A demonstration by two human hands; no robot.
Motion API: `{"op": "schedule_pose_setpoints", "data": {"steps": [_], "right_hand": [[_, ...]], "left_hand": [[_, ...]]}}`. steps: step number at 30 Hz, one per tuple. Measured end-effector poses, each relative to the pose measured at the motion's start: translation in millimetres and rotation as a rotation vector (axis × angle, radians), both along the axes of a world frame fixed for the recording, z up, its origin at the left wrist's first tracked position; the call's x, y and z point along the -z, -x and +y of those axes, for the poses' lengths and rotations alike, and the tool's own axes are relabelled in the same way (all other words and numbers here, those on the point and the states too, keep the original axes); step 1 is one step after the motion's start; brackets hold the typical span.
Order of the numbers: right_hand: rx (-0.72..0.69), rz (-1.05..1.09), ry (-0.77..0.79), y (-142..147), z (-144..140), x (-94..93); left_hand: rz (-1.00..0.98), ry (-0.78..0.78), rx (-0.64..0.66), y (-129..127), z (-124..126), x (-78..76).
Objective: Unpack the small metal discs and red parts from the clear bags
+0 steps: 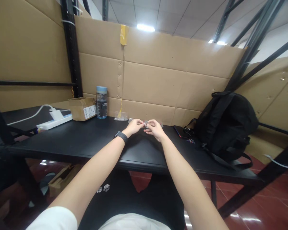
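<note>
Both of my hands meet over the far middle of the black table (86,143), close to the cardboard wall. Between their fingertips is a small shiny object (145,124) with some red on it, too small to name. My left hand (133,126), with a dark band on the wrist, pinches it from the left side. My right hand (156,129) has its fingers closed on it from the right. Clear plastic packaging (121,117) lies just left of my hands, and some more shows partly hidden behind them.
At the back left stand a blue-capped water bottle (101,103), an open cardboard box (82,109) and a white power strip (55,121) with a cable. A black backpack (225,124) sits at the right, beside a dark flat item (181,131). Cardboard panels (153,76) close off the back.
</note>
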State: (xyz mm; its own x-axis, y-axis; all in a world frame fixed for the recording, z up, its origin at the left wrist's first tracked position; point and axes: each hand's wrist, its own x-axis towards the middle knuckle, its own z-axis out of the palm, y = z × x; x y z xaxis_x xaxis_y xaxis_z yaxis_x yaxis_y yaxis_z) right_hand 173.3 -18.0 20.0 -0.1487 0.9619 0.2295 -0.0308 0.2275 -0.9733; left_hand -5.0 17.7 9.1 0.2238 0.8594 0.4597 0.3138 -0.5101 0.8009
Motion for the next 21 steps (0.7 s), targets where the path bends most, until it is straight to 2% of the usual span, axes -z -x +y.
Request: {"op": "schedule_pose_setpoints", "data": {"steps": [7,15,18,21], "right_hand": [[-0.041,-0.128,0.012,-3.3,-0.8,-0.7],[-0.072,-0.012,0.058,-2.8,-4.8,-5.6],[-0.074,0.021,0.002,-2.6,-7.2,-6.6],[-0.072,0.048,-0.059,-3.5,-8.0,-6.8]], "left_hand": [[0.042,0.0,0.005,2.3,4.0,3.5],[0.026,0.014,-0.043,0.2,0.6,-1.1],[0.093,0.022,-0.179,6.7,7.2,-3.0],[0.235,0.078,-0.437,27.9,13.6,-4.7]]}}
